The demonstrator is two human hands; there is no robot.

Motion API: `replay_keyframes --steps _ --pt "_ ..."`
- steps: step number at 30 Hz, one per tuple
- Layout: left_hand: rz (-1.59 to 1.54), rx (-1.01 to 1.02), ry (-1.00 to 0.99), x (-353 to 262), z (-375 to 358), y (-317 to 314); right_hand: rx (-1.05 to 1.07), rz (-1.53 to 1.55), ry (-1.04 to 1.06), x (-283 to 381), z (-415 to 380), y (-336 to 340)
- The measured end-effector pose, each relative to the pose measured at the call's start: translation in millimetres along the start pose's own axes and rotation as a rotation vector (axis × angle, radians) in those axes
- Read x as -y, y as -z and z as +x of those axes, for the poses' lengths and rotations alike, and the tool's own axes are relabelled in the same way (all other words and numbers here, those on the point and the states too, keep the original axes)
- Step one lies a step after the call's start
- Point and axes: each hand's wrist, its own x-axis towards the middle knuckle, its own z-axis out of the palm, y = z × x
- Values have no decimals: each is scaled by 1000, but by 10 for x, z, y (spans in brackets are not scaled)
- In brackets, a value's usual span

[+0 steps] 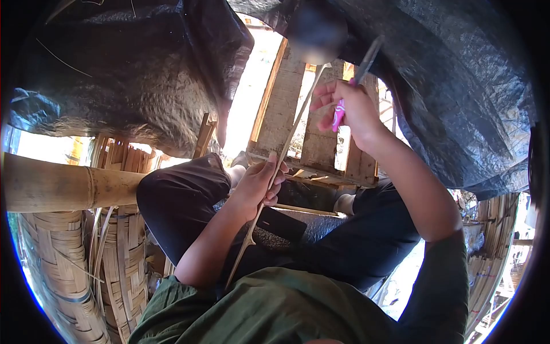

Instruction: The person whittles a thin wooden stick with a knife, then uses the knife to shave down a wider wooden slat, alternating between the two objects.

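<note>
My left hand [259, 184] is closed around a long, thin, pale stick [297, 119], with the thumb lying along it. The stick slants from my lap up to the right, and a small knob or side shoot shows low on it. To the right of its upper part, my right hand [354, 112] grips a knife by its pink patterned handle [339, 113]. The knife blade [369, 58] points up and away from me, apart from the stick. Some fingers of the right hand are partly stretched out toward the stick.
Ahead is a slatted wooden platform [279, 94]. Dark plastic sheeting hangs at the left [143, 74] and right [464, 86]. A thick bamboo pole [69, 182] lies by my left knee, above woven bamboo baskets [63, 258]. A dark flat object [281, 223] lies between my legs.
</note>
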Motion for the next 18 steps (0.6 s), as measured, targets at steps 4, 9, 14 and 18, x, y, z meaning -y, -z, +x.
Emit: replay_keyframes --steps 4,9,14,18 --pt "68 11 4 13 18 25 -39 -429 -24 -105 137 4" --pt "-28 74 -19 95 53 89 -161 -822 32 -308 255 -23" --pt "-36 96 -26 112 67 115 -126 -876 38 -252 184 -37" --pt "-49 68 -37 109 41 70 -98 -914 8 -230 173 -33"
